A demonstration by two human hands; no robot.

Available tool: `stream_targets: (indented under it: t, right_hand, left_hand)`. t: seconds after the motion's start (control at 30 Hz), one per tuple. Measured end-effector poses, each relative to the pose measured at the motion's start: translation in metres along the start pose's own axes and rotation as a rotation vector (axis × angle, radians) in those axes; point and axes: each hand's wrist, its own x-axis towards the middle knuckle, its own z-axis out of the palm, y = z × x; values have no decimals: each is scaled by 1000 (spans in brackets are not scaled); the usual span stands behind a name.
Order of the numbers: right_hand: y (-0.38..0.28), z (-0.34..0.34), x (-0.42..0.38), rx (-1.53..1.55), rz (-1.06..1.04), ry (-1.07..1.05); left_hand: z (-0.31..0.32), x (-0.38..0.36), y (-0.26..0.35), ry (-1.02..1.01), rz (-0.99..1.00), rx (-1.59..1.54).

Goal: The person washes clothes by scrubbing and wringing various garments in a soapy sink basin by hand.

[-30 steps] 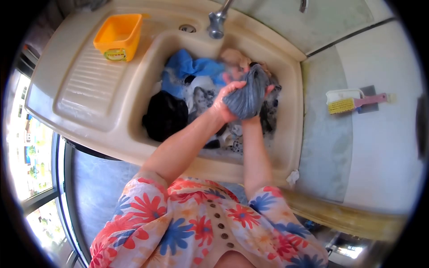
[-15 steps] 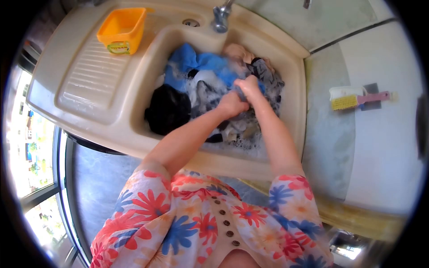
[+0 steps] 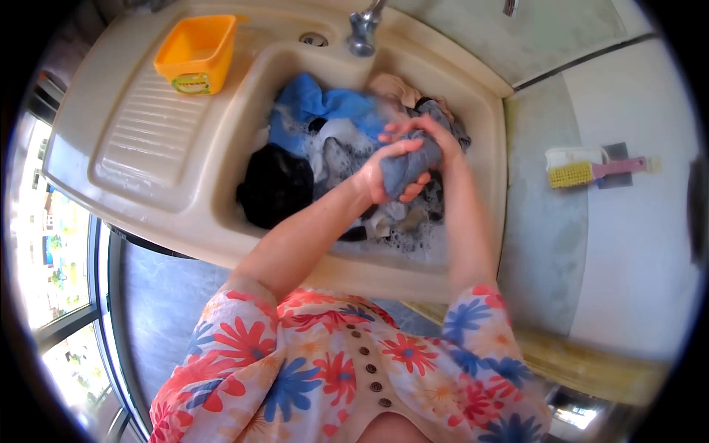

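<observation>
Clasping the wadded grey cloth (image 3: 402, 168) in the left hand (image 3: 374, 177), with the right hand (image 3: 445, 140) cupped around it, above soapy laundry (image 3: 343, 157) in the sink's (image 3: 481, 214) right half. Best to squeeze evenly, turn often and stay low against splashes.

We grip a blue-grey cloth (image 3: 406, 164), bunched and creased, in our left hand (image 3: 374, 176), our right hand (image 3: 443, 138) against its side. Below, in the sink's (image 3: 476, 221) suds (image 3: 413, 238), lie a rumpled blue cloth (image 3: 332, 103), a black heap (image 3: 275, 184), and a crumpled peach cloth (image 3: 395, 90).
</observation>
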Motion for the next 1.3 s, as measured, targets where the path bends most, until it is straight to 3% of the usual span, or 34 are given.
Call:
stream_targets:
  t: [0.03,0.13,0.17,0.27,0.3,0.4,0.53,0.73,0.83,1.03,1.13,1.23,1.27,1.3]
  right_hand:
    - [10,2,-8,256,-160,-18]
    - [39,23,-2,475,-567,62]
    - [34,39,-1,573,-584,207]
    - [6,17,-3,342,-376,407]
    - [-15,56,-4,284,-356,555]
    - [-21,43,1,176,-258,455]
    - [-22,50,4,-20,-180,484]
    - [0,47,23,-375,-195,589]
    - [22,30,33,-547,-239,696]
    - [48,37,45,-387,-318,890]
    - [58,33,48,-455,-380,957]
    - [71,15,40,-318,-368,882]
    - [74,12,35,-239,-278,960]
    - [71,13,27,-121,-220,910]
  left_hand:
    - [5,-1,2,-58,48,-68]
    - [6,1,5,-124,115,-129]
    - [10,0,4,-119,127,-108]
    - [21,-2,7,30,135,28]
    - [25,-2,6,101,132,77]
    - [37,-4,7,394,228,341]
    - [23,3,0,459,419,479]
    - [-6,3,-5,851,421,1170]
    - [1,-2,-4,1003,346,1365]
    - [-20,-2,-7,1144,205,1585]
    - [-15,-8,-3,1155,145,1673]
    - [-21,-13,-1,1154,46,1827]
    - [-25,-10,-3,1156,19,1883]
    - [-28,-7,-4,1138,23,1918]
